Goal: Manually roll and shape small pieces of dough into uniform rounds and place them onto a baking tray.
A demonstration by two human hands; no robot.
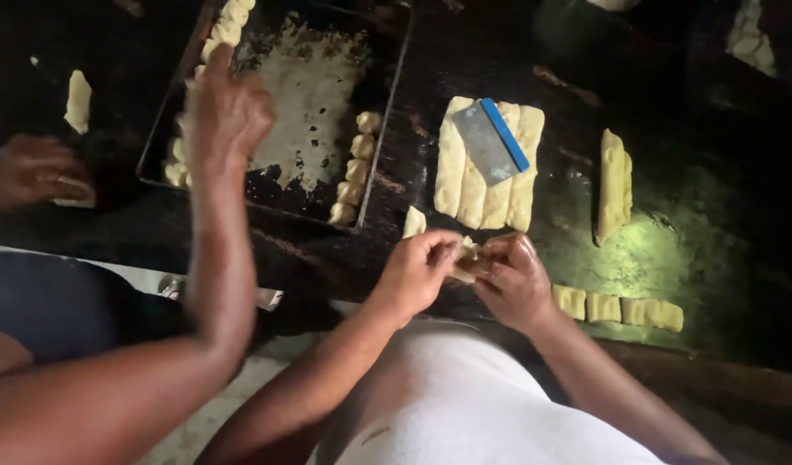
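My left hand (420, 265) and my right hand (515, 277) meet over the near edge of the dark table, both pinching one small piece of pale dough (465, 265) between the fingers. Just beyond them lies a slab of dough strips (465, 185) with a metal scraper with a blue handle (491, 140) resting on top. A small dough piece (413, 222) lies beside my left hand. A short row of cut dough pieces (615, 308) sits to the right of my right hand.
A dark baking tray (387, 103) at the back left holds shaped dough pieces along its sides. A co-worker's arm and hand (225, 112) reach over the tray; their other hand (30, 170) rests far left. A single dough strip (613, 182) lies at right.
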